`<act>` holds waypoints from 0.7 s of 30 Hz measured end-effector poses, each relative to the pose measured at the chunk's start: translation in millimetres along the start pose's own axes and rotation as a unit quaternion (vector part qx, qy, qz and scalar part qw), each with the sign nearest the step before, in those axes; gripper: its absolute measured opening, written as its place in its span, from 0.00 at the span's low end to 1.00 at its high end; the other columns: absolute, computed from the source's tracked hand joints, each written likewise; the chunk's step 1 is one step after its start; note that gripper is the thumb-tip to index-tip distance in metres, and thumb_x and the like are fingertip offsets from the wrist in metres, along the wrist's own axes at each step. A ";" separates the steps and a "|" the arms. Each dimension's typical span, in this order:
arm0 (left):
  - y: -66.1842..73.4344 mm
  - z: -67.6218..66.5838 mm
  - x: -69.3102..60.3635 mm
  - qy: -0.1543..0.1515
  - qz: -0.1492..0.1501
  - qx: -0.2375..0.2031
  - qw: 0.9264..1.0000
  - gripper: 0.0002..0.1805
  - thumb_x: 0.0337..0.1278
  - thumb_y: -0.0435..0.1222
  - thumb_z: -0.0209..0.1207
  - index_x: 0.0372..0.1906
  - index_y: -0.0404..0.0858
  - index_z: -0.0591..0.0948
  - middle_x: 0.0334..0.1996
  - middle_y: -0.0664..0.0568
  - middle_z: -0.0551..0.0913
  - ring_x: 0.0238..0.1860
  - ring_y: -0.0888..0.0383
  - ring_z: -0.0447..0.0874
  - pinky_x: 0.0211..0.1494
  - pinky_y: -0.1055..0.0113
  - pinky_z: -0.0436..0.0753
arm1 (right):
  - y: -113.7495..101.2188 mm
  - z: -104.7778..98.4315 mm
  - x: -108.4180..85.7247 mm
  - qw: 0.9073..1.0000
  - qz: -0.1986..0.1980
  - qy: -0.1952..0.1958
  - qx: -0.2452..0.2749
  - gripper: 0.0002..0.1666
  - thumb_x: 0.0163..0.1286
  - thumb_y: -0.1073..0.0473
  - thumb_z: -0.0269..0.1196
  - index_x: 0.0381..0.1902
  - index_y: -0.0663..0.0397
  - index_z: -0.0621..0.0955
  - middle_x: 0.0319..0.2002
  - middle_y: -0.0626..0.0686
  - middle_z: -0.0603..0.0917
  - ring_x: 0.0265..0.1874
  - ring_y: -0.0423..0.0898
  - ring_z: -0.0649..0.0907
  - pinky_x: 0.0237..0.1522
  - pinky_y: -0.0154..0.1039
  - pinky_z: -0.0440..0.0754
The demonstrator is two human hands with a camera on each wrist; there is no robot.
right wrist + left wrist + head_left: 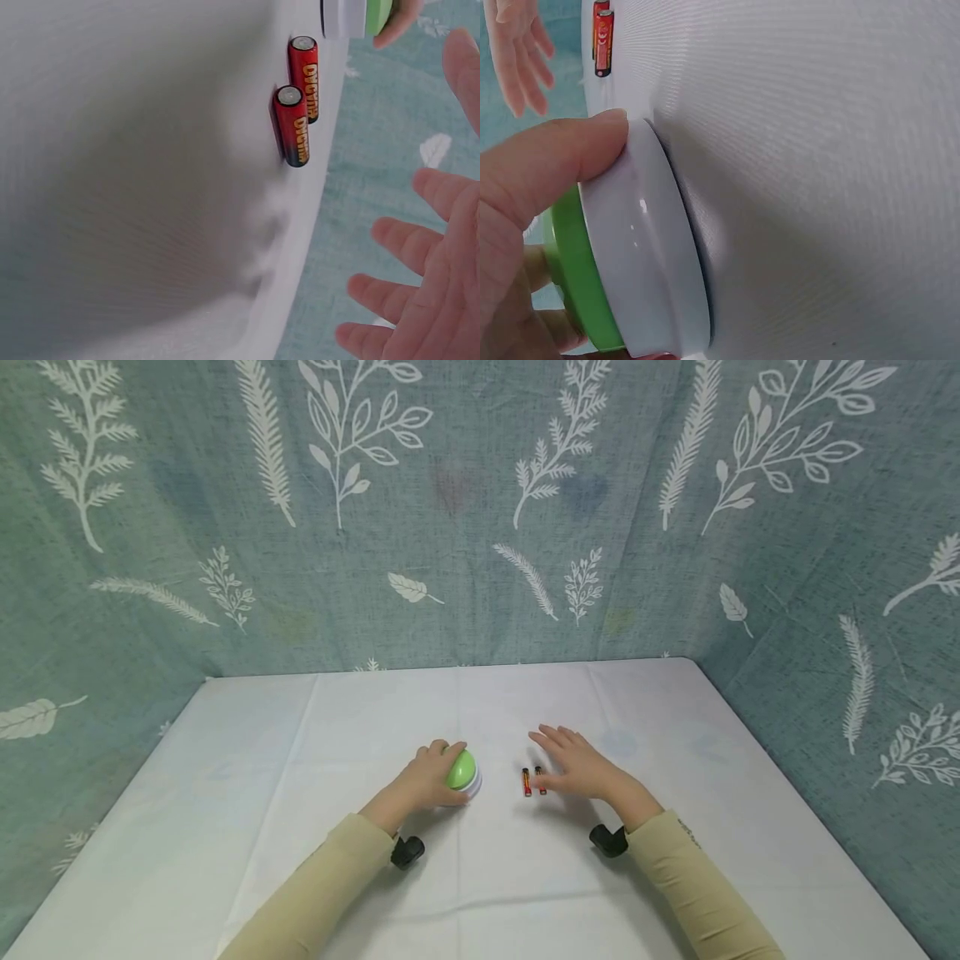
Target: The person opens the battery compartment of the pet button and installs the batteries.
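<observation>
Dome (461,770): green top, white base, on the tabletop (375,710), in the left hand (429,779). I've got the left fingers (454,749) curved round it, opened about as wide as the dome, thumb on the near side. My left wrist view puts that thumb (592,142) on the white base, with other fingertips behind the green part. A sliver of red shows at the dome's edge there; can't tell what it is. Can't tell either whether the base sits fully flat.

Two batteries (527,782), right of the dome, well apart from it. Both lie on their sides, roughly parallel, red with black ends, lettering along the body. My right wrist view shows a silver disc on one end of each.

Right hand (579,767): further right of the dome, raised over the tabletop, nearest the batteries. Right fingers (382,300) are spread wide, holding nothing. From the head its thumb overlaps one battery; my right wrist view shows them apart.

Tan sleeves (322,885) come in from the near side of the dome, a black mount (407,852) at each wrist. Beyond the dome, past the white-covered tabletop: blue-green curtain (465,585), white leaf prints.
</observation>
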State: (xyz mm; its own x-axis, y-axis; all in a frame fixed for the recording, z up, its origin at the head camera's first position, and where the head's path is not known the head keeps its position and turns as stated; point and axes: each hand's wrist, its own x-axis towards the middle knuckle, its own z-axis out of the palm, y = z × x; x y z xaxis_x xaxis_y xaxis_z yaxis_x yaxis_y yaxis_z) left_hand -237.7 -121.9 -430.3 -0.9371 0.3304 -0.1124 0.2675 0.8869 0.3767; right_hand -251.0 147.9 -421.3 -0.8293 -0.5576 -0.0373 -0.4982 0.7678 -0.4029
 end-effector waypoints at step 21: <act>6.2 -17.9 1.1 0.091 0.053 -0.323 0.941 0.47 0.47 0.48 0.65 0.70 0.48 0.52 0.64 0.46 0.60 0.54 0.48 0.68 0.51 0.54 0.73 | -30.7 -8.2 3.9 0.986 -0.026 0.104 0.131 0.37 0.66 0.46 0.56 0.67 0.54 0.61 0.66 0.56 0.63 0.65 0.54 0.63 0.63 0.53 0.63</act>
State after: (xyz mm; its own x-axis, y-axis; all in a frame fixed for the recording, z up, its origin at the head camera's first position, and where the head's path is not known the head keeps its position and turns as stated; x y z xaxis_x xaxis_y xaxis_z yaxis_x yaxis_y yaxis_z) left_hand -241.1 -121.8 -411.7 -0.9511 0.2940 0.0943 0.2250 0.4511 0.8636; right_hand -241.0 124.7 -401.6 -0.8517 -0.4963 0.1680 -0.4820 0.6165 -0.6226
